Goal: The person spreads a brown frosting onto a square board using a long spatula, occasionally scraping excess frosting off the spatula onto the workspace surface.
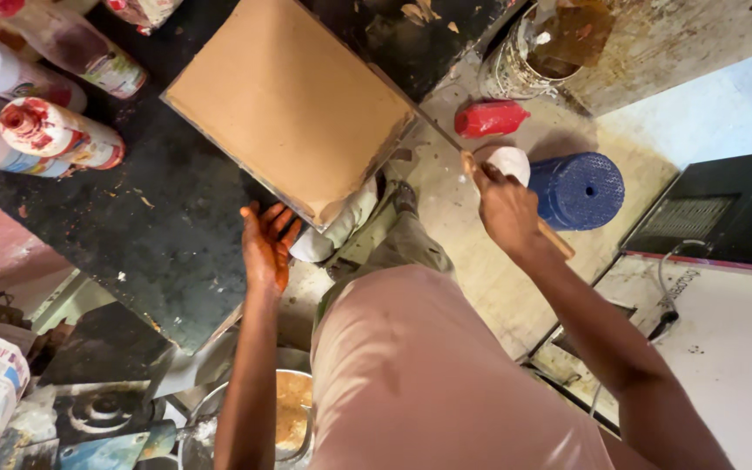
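We look down on our own two hands at a dark, paint-spattered worktable (158, 235). A flat, tan rectangular board (293, 100) lies on that table, turned at an angle, with its lower corner jutting past the table's edge above the floor.

Our left hand (267, 248), stained reddish, rests at the table's edge just under the near edge of the board. Its fingers are spread apart and point up toward the board; the fingertips seem to touch the board's underside edge, though we cannot tell for sure. It grips nothing.

Our right hand (506, 209) is closed around a long wooden-handled brush (470, 170). The fingers are wrapped together on the handle, whose butt end sticks out below the wrist, while the thin front part runs up and left to the right edge of the board.

Just behind the right hand sit a white rounded lump (511, 159), a blue perforated plastic stool (580, 187) and a red crumpled plastic piece (489, 117) on the stained concrete floor. A dirty metal tin (515, 65) stands farther up. Several paint-smeared plastic bottles (58, 130) lie on the table's left side. Below our left forearm is a round metal bowl (293, 413) with brownish contents.
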